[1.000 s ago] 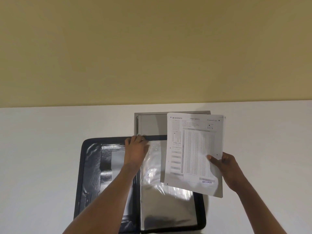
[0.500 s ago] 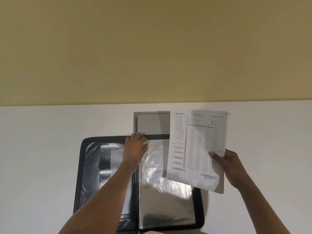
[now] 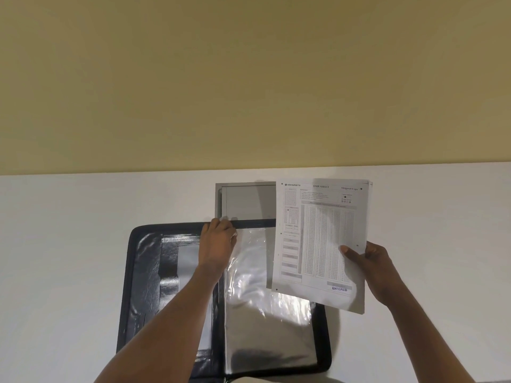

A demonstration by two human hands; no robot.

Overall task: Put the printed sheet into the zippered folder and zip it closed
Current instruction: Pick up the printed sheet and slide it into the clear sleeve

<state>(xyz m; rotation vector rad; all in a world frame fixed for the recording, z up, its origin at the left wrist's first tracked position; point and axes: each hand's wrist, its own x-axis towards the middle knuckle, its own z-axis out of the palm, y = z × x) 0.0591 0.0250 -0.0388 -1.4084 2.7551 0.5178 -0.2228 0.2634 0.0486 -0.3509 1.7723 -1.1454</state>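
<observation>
Folder (image 3: 143,275) lies open flat on the white table (image 3: 69,244), under and between my hands. Zip edge runs all round it, unzipped.

My left hand (image 3: 218,244) sits at the folder's far edge by the spine, fingers curled down over the top of the clear sleeve (image 3: 262,313). Looks like a grip on the sleeve's top edge, but fingertips are hidden behind the knuckles, so I can't tell if it's a real pinch or just pressing down.

My right hand (image 3: 373,269) pinches the sheet (image 3: 318,239) near its right edge, low on the page: thumb on the printed face, other fingers behind. Sheet is in the air, roughly upright, print facing me, tilted a bit clockwise. Not in the folder. Its lower left corner overlaps the right half of the folder from my view; its top covers part of the grey tray (image 3: 243,200).

Header text reads "OMR SHEET", blue "ENTERED" stamp at lower right, close to my right hand.

Tray sits on the table just past my left fingertips, touching or nearly touching the folder's far edge; can't tell which.

Sleeve is crinkled and glary right of my left wrist. Left half of the folder shows a pocket with a pale insert, partly under my left forearm.
</observation>
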